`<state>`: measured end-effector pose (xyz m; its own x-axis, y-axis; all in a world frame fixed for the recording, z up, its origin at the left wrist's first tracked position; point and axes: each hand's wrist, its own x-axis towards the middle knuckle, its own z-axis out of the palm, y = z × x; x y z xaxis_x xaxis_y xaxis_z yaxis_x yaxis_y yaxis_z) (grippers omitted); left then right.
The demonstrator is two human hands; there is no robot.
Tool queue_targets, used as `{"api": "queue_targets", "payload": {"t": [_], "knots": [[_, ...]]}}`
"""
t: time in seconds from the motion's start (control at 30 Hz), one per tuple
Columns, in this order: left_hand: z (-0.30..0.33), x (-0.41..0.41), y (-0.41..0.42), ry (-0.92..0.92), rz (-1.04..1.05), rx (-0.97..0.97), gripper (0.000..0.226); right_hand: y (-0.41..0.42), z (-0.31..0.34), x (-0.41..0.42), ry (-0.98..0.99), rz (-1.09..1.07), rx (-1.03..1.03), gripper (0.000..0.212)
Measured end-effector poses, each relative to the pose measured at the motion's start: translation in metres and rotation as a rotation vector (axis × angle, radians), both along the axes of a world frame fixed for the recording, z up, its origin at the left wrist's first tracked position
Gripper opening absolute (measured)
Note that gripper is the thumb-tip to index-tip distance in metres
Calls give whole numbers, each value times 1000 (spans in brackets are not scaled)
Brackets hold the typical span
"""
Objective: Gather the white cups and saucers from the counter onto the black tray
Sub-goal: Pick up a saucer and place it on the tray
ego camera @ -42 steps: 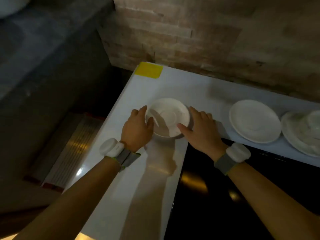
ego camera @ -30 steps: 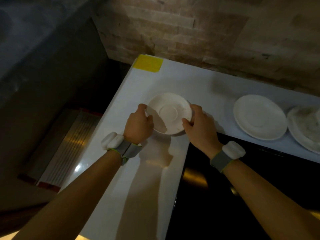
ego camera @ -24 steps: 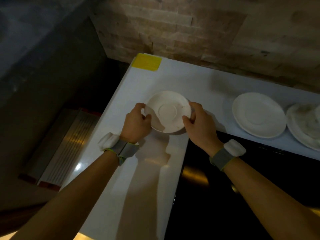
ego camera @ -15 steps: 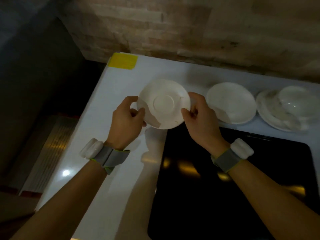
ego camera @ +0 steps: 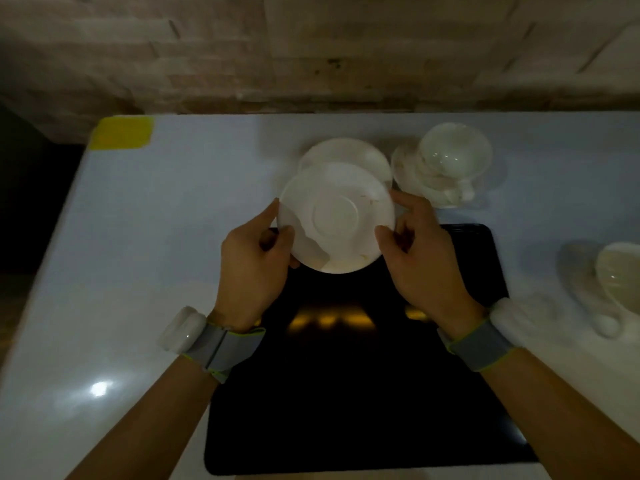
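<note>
I hold a white saucer (ego camera: 335, 216) in the air over the far edge of the black tray (ego camera: 363, 393). My left hand (ego camera: 254, 268) grips its left rim and my right hand (ego camera: 420, 265) grips its right rim. A second white saucer (ego camera: 349, 154) lies on the counter just behind the held one, partly hidden by it. To its right a white cup (ego camera: 455, 155) sits on another saucer (ego camera: 424, 183). At the right edge stands one more white cup (ego camera: 620, 275), blurred and cut off by the frame.
The white counter (ego camera: 145, 237) ends at a brick wall behind and drops off to a dark gap on the left. A yellow patch (ego camera: 121, 132) marks its far left corner. The tray shows only light reflections on its surface.
Both hands lifted the saucer off the counter and carried it right, over the tray's far edge. The view swung right, bringing the cups into sight.
</note>
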<state>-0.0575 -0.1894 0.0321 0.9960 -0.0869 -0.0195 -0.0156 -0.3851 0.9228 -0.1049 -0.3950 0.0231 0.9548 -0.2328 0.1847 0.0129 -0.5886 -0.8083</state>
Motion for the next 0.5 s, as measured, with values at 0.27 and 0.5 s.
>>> {"api": "queue_targets", "payload": {"t": [0.27,0.5], "knots": [[-11,-22,-55,-24,-76,15,44,-48,-6,-37,21,-103,41,42],[-23,-44,-101,12,-141,46,45,-87,-17,-68,66,-195,-19,40]]}}
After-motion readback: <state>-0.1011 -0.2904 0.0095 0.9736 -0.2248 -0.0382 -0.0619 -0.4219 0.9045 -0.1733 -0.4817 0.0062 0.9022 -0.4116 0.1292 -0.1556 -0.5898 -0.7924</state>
